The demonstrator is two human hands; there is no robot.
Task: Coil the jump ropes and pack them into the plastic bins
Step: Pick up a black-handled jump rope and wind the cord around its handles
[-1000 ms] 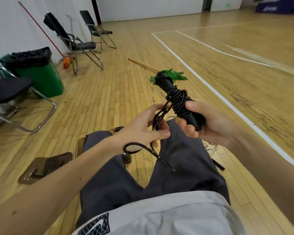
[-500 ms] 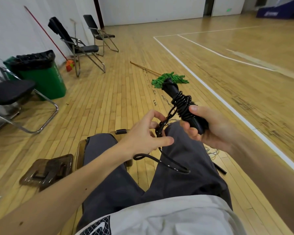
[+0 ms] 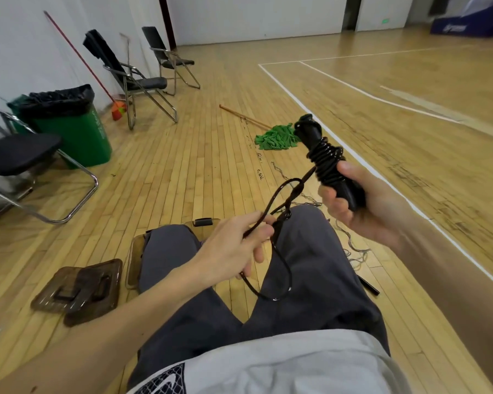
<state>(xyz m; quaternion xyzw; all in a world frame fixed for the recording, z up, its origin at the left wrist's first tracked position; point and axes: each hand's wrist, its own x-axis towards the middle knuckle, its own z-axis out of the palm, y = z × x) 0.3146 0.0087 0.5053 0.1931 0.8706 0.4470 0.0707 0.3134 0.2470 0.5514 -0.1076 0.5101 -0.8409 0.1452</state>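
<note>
Jump rope, one: left hand, right hand.

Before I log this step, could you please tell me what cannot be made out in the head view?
The bin: mostly under the left leg in the head view; contents unseen.
The handles: lower ends covered by the right hand and rope wraps; count unclear.
The rope's path through the left hand: hidden by its fingers.
The black stick: partly behind the right leg.
</note>
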